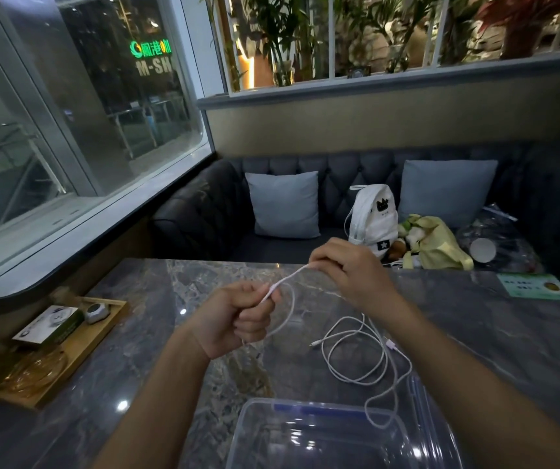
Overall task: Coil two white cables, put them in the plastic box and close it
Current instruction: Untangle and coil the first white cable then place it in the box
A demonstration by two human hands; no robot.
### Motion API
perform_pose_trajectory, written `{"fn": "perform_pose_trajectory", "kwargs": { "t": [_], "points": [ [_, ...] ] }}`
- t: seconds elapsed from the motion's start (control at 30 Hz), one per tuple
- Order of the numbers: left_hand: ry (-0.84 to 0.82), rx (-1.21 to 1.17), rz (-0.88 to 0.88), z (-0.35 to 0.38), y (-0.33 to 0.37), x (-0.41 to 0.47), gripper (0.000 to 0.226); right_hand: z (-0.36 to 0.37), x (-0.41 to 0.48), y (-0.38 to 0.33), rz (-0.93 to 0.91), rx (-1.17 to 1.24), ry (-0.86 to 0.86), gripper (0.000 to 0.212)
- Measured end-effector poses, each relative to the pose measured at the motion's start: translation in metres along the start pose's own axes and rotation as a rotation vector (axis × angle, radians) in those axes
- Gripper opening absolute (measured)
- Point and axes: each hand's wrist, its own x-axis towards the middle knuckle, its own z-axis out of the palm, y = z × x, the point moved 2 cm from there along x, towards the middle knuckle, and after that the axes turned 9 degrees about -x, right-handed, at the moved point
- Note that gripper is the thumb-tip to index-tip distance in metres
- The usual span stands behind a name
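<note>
Above the marble table [475, 333], left hand [234, 319] and right hand [349, 272] pinch one white cable [288, 279] in their fingers. Its hanging tail may snag the loose second cable [356, 353] beside the open plastic box [322, 434].

You are holding both bare forearms up from the bottom edge toward mid-frame. Your left hand [238, 319] is curling into a loose fist at centre, thumb pressing against the fingers [255, 324]. Your right hand [349, 269] is pinching higher, slightly right of centre, knuckles facing you.
</note>
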Motion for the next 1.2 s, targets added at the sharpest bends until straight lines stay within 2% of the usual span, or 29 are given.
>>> {"fn": "perform_pose_trajectory", "kwargs": {
  "t": [0.13,0.23,0.3,0.37,0.4,0.43,0.5,0.53,0.63,0.7,0.8,0.9,1.07,1.13,1.2],
  "points": [
    [-0.065,-0.057,0.027,0.003,0.001,-0.002,0.014,0.010,0.003,0.010,0.070,0.045,-0.074,0.011],
    [-0.191,-0.351,0.106,-0.002,0.008,-0.009,0.004,0.010,0.004,0.028,0.251,0.160,-0.236,0.010],
    [-0.099,-0.449,0.167,-0.007,0.014,-0.013,0.009,0.009,0.001,0.042,0.327,0.095,-0.277,0.012],
    [0.151,-0.311,0.214,-0.014,0.014,-0.015,0.021,0.005,-0.002,0.045,0.279,-0.154,-0.229,0.015],
    [0.210,-0.254,0.215,-0.015,0.013,-0.014,0.029,0.004,-0.002,0.042,0.239,-0.202,-0.182,0.017],
    [0.237,-0.238,0.215,-0.014,0.011,-0.012,0.034,0.003,-0.001,0.036,0.212,-0.146,-0.149,0.019],
    [0.250,-0.241,0.199,-0.009,0.009,-0.005,0.038,0.003,0.001,0.014,0.161,0.050,-0.138,0.025],
    [0.249,-0.232,0.190,-0.007,0.008,-0.001,0.039,0.005,0.001,0.003,0.111,0.070,-0.124,0.028],
    [0.216,-0.191,0.197,-0.001,0.005,0.006,0.039,0.012,-0.005,-0.025,-0.096,-0.210,0.059,0.028],
    [0.192,-0.155,0.222,0.002,0.003,0.009,0.042,0.017,-0.008,-0.035,-0.144,-0.249,0.081,0.026],
    [0.194,-0.122,0.230,0.002,0.002,0.009,0.044,0.025,-0.009,-0.039,-0.129,-0.180,0.026,0.024],
    [0.113,-0.072,0.190,0.004,0.001,0.006,0.043,0.028,-0.009,-0.037,-0.125,-0.156,0.006,0.015],
    [0.036,-0.035,0.126,0.011,-0.004,0.004,0.041,0.033,-0.006,-0.032,-0.071,-0.060,-0.080,0.030],
    [0.027,-0.037,0.135,0.013,-0.005,0.005,0.041,0.037,-0.008,-0.030,0.033,0.040,-0.081,0.034],
    [0.027,-0.043,0.156,0.013,-0.006,0.005,0.040,0.040,-0.009,-0.023,0.215,0.224,-0.087,0.032]
  ]
}}
